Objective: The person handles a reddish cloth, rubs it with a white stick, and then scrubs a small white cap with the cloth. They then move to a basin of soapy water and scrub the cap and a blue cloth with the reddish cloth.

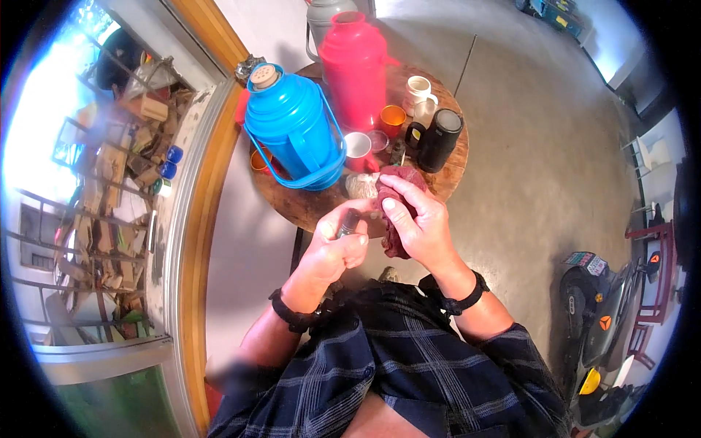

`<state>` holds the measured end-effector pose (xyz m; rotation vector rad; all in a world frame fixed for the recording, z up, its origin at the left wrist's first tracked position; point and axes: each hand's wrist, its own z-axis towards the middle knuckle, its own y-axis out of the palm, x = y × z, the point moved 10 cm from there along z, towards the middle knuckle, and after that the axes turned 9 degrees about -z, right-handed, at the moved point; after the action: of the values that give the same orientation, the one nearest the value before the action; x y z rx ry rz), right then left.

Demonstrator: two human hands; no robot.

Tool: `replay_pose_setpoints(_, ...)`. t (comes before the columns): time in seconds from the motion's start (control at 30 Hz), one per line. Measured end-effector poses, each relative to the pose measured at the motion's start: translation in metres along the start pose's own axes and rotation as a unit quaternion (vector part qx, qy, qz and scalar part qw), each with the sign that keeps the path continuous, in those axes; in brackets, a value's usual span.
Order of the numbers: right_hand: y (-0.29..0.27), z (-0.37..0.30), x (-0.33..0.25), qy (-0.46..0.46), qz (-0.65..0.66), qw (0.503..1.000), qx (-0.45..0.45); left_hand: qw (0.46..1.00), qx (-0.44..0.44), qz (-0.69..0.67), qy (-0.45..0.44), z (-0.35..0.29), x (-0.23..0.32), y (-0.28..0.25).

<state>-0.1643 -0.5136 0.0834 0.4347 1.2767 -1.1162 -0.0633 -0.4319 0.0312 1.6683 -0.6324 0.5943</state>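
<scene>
My left hand is closed around a small dark cylinder, mostly hidden by the fingers; its exact kind I cannot make out. In my right hand, a dark red cloth is gripped and hangs bunched below the fingers. Both hands are close together in front of the near edge of a round wooden table. Just beyond them on it are a whitish bundle, a red mug with a white inside, an orange cup and a black insulated bottle.
A blue thermos flask with a cork stopper and a pink-red one stand on the table, with a grey flask behind. A white mug is at the back right. A barred window lies left, a scooter right.
</scene>
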Motion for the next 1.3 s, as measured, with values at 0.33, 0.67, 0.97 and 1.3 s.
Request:
replay_pose_setpoints(0.33, 0.011, -0.007, 0.027, 0.023, -0.005, 0.999, 0.036, 0.995, 0.01, 0.079, -0.06, -0.009, -0.017, 0.004)
replay_pose_setpoints(0.67, 0.002, -0.008, 0.004, -0.028, -0.062, 0.996, 0.053, 0.995, 0.004, 0.085, -0.056, -0.004, -0.006, 0.01)
replay_pose_setpoints(0.97, 0.024, -0.032, 0.032, -0.029, -0.126, 0.992, 0.013, 0.983, -0.031, 0.158, -0.091, -0.021, -0.015, 0.003)
replay_pose_setpoints(1.3, -0.011, -0.102, 0.156, 0.22, -0.086, 0.969, -0.077, 0.996, 0.026, 0.077, 0.048, -0.033, -0.006, -0.083)
